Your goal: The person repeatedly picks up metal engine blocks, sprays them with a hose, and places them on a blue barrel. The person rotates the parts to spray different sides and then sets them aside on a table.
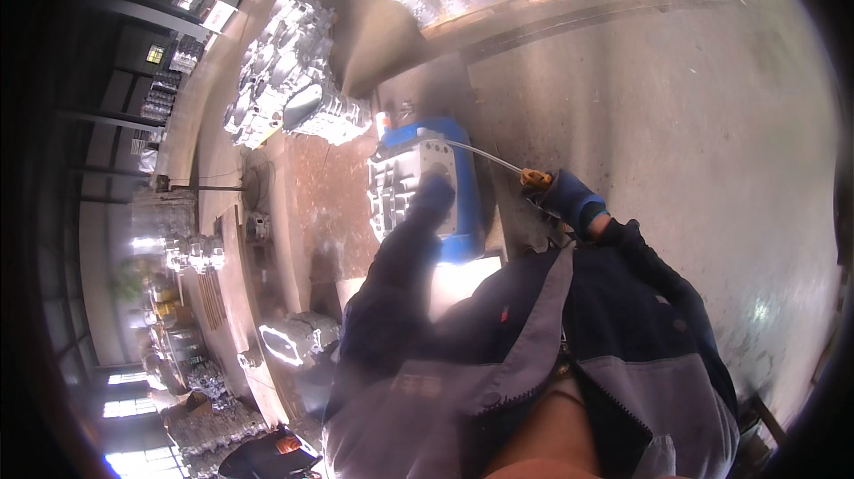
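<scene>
Concrete floor (workshop) bears metal castings; right hand grips a thin rod; left hand blurred, grip unclear.

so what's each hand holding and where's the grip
The right hand grips a thin metal rod by its orange handle end. The left hand rests on the grey metal casting; no clear grasp.

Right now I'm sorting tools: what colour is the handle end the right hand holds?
Orange-yellow handle end, gripped by the gloved right hand; head view.
</scene>
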`<state>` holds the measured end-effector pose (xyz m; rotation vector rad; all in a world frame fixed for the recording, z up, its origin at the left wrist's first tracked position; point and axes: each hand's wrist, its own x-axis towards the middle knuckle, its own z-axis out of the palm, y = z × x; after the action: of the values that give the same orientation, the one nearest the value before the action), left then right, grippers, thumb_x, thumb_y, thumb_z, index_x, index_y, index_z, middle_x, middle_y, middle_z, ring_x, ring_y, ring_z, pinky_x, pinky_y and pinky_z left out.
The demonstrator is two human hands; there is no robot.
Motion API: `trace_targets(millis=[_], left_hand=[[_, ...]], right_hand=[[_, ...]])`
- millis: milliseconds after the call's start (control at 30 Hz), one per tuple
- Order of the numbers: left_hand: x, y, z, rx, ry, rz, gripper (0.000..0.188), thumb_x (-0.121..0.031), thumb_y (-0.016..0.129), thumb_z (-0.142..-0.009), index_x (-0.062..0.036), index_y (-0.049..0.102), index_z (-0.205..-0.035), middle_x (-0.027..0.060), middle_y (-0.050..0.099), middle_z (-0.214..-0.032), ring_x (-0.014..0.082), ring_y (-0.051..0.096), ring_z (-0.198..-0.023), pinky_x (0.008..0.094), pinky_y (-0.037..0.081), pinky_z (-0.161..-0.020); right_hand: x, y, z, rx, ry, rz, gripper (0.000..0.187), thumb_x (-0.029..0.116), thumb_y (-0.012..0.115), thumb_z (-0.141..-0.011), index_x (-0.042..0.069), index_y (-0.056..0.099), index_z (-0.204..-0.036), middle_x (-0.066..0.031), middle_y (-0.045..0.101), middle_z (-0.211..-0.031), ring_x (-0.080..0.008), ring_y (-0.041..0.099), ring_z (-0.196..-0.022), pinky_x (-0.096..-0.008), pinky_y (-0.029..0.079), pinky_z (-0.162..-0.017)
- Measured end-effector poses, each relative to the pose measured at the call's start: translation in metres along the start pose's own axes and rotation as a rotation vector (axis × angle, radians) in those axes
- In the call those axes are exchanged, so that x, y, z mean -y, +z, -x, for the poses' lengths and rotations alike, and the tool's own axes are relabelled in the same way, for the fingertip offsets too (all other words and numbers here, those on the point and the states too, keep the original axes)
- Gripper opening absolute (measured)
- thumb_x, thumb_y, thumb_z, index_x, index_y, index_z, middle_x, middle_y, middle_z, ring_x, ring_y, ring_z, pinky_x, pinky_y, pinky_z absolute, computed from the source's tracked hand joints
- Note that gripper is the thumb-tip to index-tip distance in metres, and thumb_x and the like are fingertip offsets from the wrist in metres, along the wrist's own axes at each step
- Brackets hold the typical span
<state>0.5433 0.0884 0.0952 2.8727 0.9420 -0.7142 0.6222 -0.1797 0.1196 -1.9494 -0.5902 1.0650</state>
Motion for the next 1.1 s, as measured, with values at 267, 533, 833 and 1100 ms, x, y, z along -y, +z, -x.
trace_targets(millis=[267,533,833,1100], left_hand=[[0.007,-0.006,-0.001,0.0,-0.018,-0.017,0.049,-0.039,0.057,-0.088,-0.0061,0.06,-0.124,0.0175,0.059,-0.128,0.0281,0.053,-0.123,0.041,0.037,-0.107],[0.023,-0.002,0.01,0.028,-0.038,-0.031,0.049,-0.039,0.057,-0.088,-0.006,0.06,-0.124,0.0174,0.058,-0.128,0.0285,0.053,-0.124,0.0408,0.036,-0.108],[0.027,-0.005,0.025,0.088,-0.014,-0.192,0.05,-0.039,0.058,-0.088,-0.0058,0.06,-0.124,0.0173,0.058,-0.129,0.0289,0.052,-0.124,0.0406,0.035,-0.109],[0.06,0.047,0.025,0.017,-0.175,0.152,0.067,-0.063,0.069,-0.073,-0.0026,0.072,-0.103,0.0217,0.068,-0.108,0.0366,0.063,-0.108,0.0425,0.047,-0.096]], right_hand=[[0.029,0.0,0.004,0.163,0.103,-0.018,0.034,0.038,0.067,-0.089,0.004,0.067,-0.086,-0.0032,0.06,-0.062,-0.0143,0.057,-0.052,-0.0318,0.047,-0.051],[0.036,-0.004,0.0,0.08,0.034,0.002,0.032,0.033,0.068,-0.09,0.003,0.066,-0.078,-0.0039,0.059,-0.058,-0.0131,0.057,-0.05,-0.0298,0.045,-0.047],[0.029,-0.005,-0.013,-0.058,-0.096,0.208,0.029,0.032,0.064,-0.091,0.004,0.071,-0.086,-0.0051,0.068,-0.068,-0.0178,0.065,-0.061,-0.0339,0.051,-0.058],[-0.05,-0.055,-0.017,0.336,0.05,-0.101,0.03,0.029,0.067,-0.09,0.004,0.07,-0.105,-0.0073,0.07,-0.084,-0.0147,0.066,-0.073,-0.0303,0.053,-0.066]])
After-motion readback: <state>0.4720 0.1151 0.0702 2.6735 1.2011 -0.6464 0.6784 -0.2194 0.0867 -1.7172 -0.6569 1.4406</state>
